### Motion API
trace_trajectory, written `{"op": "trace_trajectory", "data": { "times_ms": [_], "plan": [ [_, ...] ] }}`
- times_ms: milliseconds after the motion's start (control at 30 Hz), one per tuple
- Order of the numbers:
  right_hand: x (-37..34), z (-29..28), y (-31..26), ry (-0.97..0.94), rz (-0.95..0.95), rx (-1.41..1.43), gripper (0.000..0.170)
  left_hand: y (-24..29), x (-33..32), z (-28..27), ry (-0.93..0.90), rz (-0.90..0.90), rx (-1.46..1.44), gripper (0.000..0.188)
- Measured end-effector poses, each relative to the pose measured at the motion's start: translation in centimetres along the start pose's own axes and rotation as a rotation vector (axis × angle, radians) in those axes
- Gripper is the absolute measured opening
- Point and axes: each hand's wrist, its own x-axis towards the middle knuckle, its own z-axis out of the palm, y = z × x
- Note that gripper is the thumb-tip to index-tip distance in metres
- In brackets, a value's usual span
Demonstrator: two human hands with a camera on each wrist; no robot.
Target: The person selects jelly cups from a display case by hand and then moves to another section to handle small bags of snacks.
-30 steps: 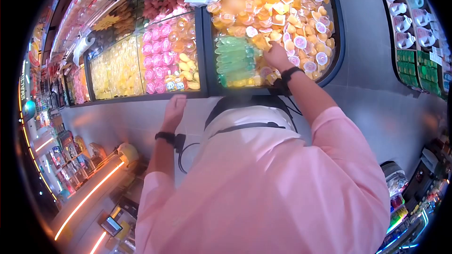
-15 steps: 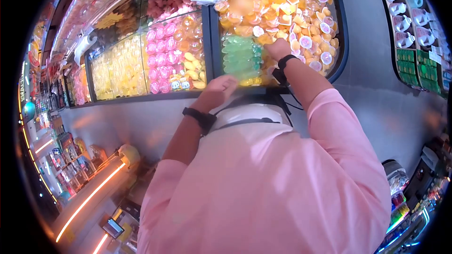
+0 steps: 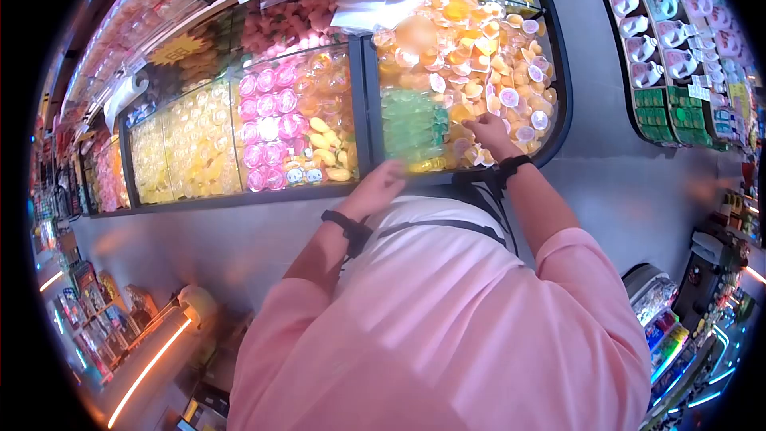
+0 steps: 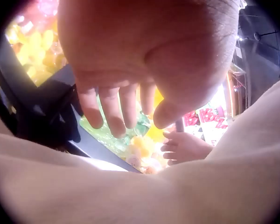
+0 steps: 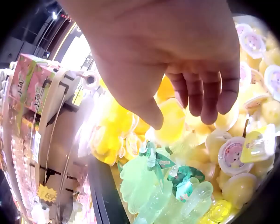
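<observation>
In the head view, my left hand (image 3: 381,185) is at the bin's front edge, near the green packs (image 3: 408,124). The left wrist view shows its fingers (image 4: 115,112) loosely bent above the green packs, with nothing held. My right hand (image 3: 493,137) is over the orange jelly cups (image 3: 499,48), right of the green packs. From the right wrist, its thumb and fingers (image 5: 209,100) hang apart above the yellow and orange cups (image 5: 170,122). The green packs (image 5: 149,186) lie below, with shiny green twisted ends.
A dark frame (image 3: 369,104) divides the display bins. To the left are pink round packs (image 3: 259,128), yellow packs (image 3: 199,144) and a plastic bag roll (image 3: 124,100). White plastic sheets (image 3: 379,0) lie at the back. Shelves of bottles (image 3: 642,48) stand right.
My left hand has moved right, from before the pink packs to beside the green ones. My right hand has shifted nearer the bin's front edge, and the head view has tilted.
</observation>
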Motion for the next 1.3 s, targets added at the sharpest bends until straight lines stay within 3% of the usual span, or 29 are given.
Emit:
{"op": "trace_trajectory", "data": {
  "times_ms": [100, 267, 500, 567, 733, 867, 967, 1100, 1300],
  "plan": [
    [-1.9, -1.8, -0.8, -0.069, 0.092, 0.065, 0.035, -0.1, 1.9, 0.6, -0.065, 0.057, 0.047, 0.04],
    [-3.1, -3.9, -0.6, -0.109, -0.006, 0.25, 0.028, 2.7, 4.2, 1.3, -0.027, 0.231, 0.16, 0.042],
    [-2.5, -6.8, -1.4, -0.151, -0.029, 0.344, 0.028, 6.0, 6.7, 3.9, -0.014, 0.158, 0.129, 0.038],
    [-0.9, -7.9, -1.1, -0.226, -0.066, 0.292, 0.027, 7.2, 8.1, 5.1, 0.012, 0.11, 0.097, 0.037],
    [0.7, -11.7, -3.7, -0.488, -0.226, 0.272, 0.022, 11.3, 9.8, 8.6, 0.215, 0.022, -0.235, 0.063],
    [3.0, -13.7, -4.4, -0.822, -0.347, 0.304, 0.021, 12.5, 11.0, 10.8, 0.276, 0.096, -0.407, 0.062],
    [3.2, -13.7, -5.2, -0.816, -0.263, 0.322, 0.024, 12.0, 12.8, 11.2, 0.302, 0.112, -0.321, 0.059],
    [3.7, -12.1, -5.1, -0.864, -0.211, 0.408, 0.033, 12.8, 13.8, 11.8, 0.351, 0.1, -0.565, 0.052],
    [6.0, -7.3, -6.4, -0.682, -0.22, 0.189, 0.045, 13.4, 15.1, 8.7, 0.325, 0.064, -0.796, 0.048]
  ]
}}
